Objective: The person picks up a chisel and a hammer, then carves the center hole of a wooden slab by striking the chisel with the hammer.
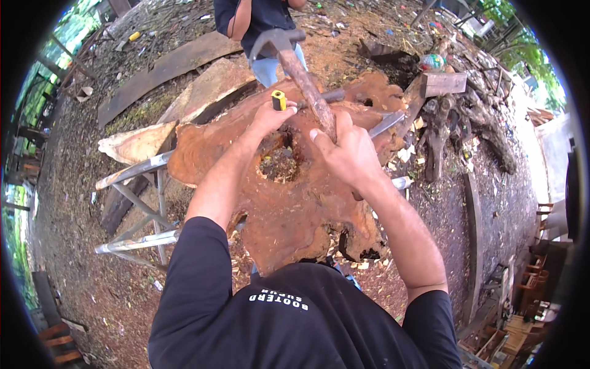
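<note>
Your right hand (347, 154) has its grip clenched round the wooden handle of a hammer (289, 58), whose dark metal head is raised over the far edge of the slab (289, 209). Your left hand (267, 117) is closed on a chisel (278, 99), of which only the yellow-and-black butt shows above your fingers; the blade is hidden, so you cannot tell from here how deep it sits.

The reddish slab lies flat on a grey metal stand (138, 203), directly in front of you. A hollow (279, 161) near its middle is already opened and holds loose dark crumbs, with your chisel set at its far rim. I'd judge the cleaning-out is under way rather than finished: the hollow's edges look ragged, and another dark pocket (359, 249) at the near right edge looks untouched. Pale chips lie on the ground under the slab.

No packages, labels or signs show near the slab. Another person (258, 18) stands just beyond it.
</note>
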Demonstrator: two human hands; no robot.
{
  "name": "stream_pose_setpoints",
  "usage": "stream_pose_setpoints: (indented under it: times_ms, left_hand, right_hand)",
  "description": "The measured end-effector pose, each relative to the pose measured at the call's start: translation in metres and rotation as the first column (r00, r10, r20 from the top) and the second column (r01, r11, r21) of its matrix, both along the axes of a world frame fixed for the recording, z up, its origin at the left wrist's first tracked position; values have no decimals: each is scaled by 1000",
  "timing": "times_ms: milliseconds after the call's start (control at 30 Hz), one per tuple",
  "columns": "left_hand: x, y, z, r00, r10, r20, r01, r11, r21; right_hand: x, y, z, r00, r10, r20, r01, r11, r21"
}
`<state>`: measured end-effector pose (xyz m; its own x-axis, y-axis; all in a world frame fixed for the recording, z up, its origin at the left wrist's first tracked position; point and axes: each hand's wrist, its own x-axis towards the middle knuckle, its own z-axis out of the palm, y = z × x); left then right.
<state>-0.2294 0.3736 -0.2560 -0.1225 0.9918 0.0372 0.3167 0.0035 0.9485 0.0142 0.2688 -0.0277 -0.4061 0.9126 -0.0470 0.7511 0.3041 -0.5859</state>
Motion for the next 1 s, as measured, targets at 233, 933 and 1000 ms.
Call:
stream_pose_setpoints:
  times_ms: [233,933,1000]
  left_hand:
    - [20,-4,30,982,0,-191,9,999,46]
    - [96,-152,0,860,-110,-499,310,888,339]
    - [82,-136,17,945,-89,-315,206,911,357]
  right_hand:
    - [3,21,-66,982,13,191,1,998,-69]
    - [93,-44,-72,895,-366,-256,219,859,-463]
    - [94,-45,-65,875,-396,-277,209,828,-521]
